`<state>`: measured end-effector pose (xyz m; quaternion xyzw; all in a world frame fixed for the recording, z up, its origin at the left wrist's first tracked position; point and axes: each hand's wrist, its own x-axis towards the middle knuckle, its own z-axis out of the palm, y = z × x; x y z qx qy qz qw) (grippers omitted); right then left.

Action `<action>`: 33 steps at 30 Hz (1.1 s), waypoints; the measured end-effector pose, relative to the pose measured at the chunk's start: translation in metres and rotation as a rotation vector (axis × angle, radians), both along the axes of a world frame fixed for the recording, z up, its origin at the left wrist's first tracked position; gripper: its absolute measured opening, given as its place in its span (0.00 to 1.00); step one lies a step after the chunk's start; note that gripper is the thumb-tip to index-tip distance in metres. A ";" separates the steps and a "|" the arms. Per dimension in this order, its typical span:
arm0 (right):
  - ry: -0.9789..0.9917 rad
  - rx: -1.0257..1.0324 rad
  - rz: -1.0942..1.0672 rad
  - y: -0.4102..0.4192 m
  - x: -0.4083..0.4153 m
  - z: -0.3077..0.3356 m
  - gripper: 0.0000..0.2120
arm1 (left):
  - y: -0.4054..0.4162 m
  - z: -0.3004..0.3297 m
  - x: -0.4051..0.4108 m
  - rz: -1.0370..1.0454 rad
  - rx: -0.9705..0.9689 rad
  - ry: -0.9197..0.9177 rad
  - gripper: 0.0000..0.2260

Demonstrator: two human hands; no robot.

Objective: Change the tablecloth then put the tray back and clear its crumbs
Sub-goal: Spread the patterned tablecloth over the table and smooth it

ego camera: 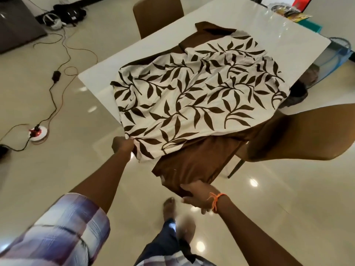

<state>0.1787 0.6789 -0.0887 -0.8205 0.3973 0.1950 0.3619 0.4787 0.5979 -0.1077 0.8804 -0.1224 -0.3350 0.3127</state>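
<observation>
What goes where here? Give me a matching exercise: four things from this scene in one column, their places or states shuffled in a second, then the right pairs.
Things:
1. white cloth printed with dark brown leaves
2. plain brown cloth
3. brown moulded chair
4. white and red round power socket

Places or states:
A. on the glossy floor, cables running to it
B. gripped at its hanging edge by the right hand
C. spread on the white table, corner held by the left hand
D. standing at the table's near right side

Pairs: 1-C, 2-B, 3-D, 4-A
</observation>
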 end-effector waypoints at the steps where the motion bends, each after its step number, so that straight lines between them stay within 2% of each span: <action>1: -0.040 -0.033 -0.057 -0.009 0.005 0.004 0.17 | 0.002 0.000 0.003 -0.008 0.017 -0.010 0.13; 6: -0.099 -0.261 -0.310 -0.060 0.044 0.013 0.14 | -0.007 0.019 0.018 -0.096 0.066 -0.181 0.17; 13: -0.184 -0.266 -0.497 -0.152 0.133 0.011 0.11 | -0.093 0.023 0.084 -0.421 -0.089 -0.378 0.13; 16: -0.176 -0.295 -0.559 -0.201 0.180 0.000 0.11 | -0.150 0.011 0.120 -0.641 -0.178 -0.472 0.11; 18: -0.171 -0.331 -0.649 -0.235 0.215 -0.009 0.13 | -0.197 0.002 0.148 -0.769 -0.225 -0.486 0.12; 20: -0.117 -0.350 -0.699 -0.257 0.242 -0.018 0.20 | -0.237 -0.004 0.170 -0.881 -0.239 -0.492 0.15; 22: 0.033 -0.338 -0.683 -0.273 0.265 -0.026 0.28 | -0.278 -0.008 0.188 -0.961 -0.244 -0.504 0.14; 24: 0.161 -0.322 -0.634 -0.280 0.279 -0.028 0.31 | -0.316 -0.010 0.196 -1.003 -0.212 -0.512 0.12; 26: 0.172 -0.292 -0.656 -0.282 0.281 -0.031 0.29 | -0.347 -0.010 0.195 -1.028 -0.158 -0.453 0.15; 29: 0.067 -0.291 -0.786 -0.290 0.278 -0.031 0.23 | -0.387 -0.013 0.192 -1.060 -0.110 -0.288 0.23; 33: 0.063 -0.288 -0.895 -0.325 0.281 -0.018 0.10 | -0.405 -0.001 0.179 -1.131 -0.134 0.000 0.09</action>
